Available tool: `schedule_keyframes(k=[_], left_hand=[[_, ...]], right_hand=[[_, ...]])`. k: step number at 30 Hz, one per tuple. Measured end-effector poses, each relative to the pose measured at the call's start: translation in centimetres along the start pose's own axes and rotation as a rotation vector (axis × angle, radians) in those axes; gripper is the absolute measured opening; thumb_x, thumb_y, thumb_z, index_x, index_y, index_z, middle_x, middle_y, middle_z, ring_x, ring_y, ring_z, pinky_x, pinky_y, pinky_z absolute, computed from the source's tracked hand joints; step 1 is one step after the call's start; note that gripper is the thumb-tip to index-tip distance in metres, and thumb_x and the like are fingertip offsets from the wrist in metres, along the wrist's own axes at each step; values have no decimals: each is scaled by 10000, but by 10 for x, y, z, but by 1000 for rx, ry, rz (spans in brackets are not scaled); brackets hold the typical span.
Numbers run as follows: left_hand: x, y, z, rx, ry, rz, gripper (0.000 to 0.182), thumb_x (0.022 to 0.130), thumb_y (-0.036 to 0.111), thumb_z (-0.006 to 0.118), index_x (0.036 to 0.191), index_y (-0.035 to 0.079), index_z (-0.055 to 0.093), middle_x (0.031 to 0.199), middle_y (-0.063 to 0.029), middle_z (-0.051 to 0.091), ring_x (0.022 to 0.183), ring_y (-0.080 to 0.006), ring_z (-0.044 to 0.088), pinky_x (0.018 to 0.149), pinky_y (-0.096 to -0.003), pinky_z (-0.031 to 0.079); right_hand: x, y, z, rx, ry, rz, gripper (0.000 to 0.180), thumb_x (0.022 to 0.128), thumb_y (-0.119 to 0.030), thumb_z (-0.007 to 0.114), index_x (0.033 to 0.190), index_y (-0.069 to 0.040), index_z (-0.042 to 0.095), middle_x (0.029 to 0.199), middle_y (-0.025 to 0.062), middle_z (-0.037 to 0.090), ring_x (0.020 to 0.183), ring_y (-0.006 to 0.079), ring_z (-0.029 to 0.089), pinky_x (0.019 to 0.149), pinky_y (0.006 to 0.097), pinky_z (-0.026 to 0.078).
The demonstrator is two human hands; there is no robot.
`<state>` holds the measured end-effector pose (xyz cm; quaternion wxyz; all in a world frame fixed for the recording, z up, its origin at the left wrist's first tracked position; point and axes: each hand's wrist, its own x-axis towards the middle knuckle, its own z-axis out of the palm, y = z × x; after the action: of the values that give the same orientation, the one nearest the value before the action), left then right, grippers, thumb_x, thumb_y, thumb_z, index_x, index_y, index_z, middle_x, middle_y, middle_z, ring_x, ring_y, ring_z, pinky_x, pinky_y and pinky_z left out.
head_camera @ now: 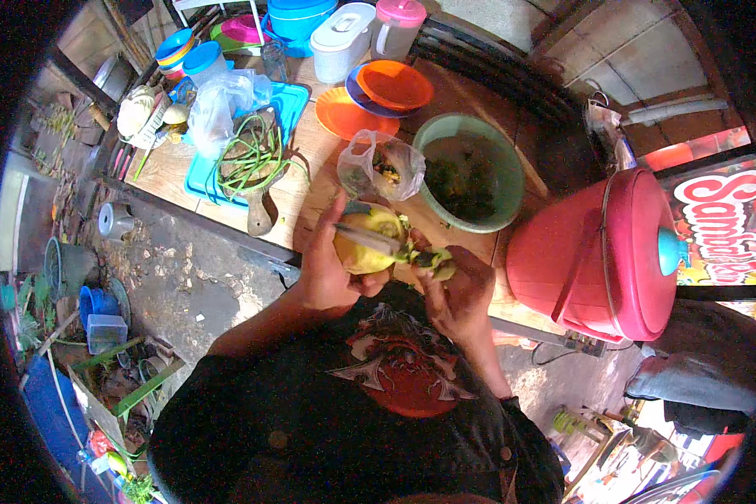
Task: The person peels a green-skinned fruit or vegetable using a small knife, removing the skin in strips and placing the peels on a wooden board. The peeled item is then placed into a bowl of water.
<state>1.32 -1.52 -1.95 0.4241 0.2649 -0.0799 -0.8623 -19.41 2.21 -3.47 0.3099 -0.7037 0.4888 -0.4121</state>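
Note:
My left hand (327, 271) holds a round yellow fruit (366, 255), partly green at the top. A blurred blade, seemingly a knife (370, 239), lies across the fruit; which hand bears it I cannot tell. In my right hand (460, 290) is a dark and green piece of peel or stem (438, 261), close to the fruit's right side. Just beyond the fruit stands a clear plastic bag (381, 167) with scraps inside. A green basin (520, 183) with dark contents is to its right.
Long green beans (252, 157) lie on a wooden board (259, 214) over a blue tray (195, 179). Orange plates (337, 116), a white container (340, 47) and a pink-lidded jug (394, 38) stand at the back. A large red lidded bucket (579, 252) stands at the table's right.

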Motion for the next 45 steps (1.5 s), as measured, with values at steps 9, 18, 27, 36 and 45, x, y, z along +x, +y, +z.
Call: schedule_keyframes(k=[9,18,27,36,45], left_hand=[[3,3,-8,26,6,124,613,973,708,411,1213,184,620,824,-16,662,510,-158,505,445,-293,330],[3,-5,-10,-67,-138,118,564,1010,636,396,1288,177,570,1019,-100,698,652,-219,627,442,-308,432],[-8,-17,-11,241,-17,58,557,1035,612,309,1290,170,535,883,-74,641,519,-182,513,431,-312,350],[37,9,-68,88,492,225,532,1005,655,384,1035,156,566,741,-28,544,459,-165,438,411,-294,255],[42,8,-116,67,528,285,576,1003,686,359,1004,151,572,757,-21,590,458,-189,456,425,-332,282]], right_hand=[[1,-4,6,-133,5,-116,228,821,-221,796,755,-38,677,780,169,647,616,356,631,559,435,507],[4,-5,9,-102,127,-134,195,807,-169,815,765,-34,682,773,156,655,618,339,635,565,420,512],[16,0,16,-161,211,-159,194,849,-210,778,802,-47,685,831,157,689,659,340,644,577,417,516],[23,48,27,-451,-63,-24,272,931,-225,736,759,-18,697,717,191,643,610,361,624,568,422,479],[13,170,73,-256,-496,415,376,995,-348,552,1157,-55,723,820,185,699,736,355,671,736,469,529]])
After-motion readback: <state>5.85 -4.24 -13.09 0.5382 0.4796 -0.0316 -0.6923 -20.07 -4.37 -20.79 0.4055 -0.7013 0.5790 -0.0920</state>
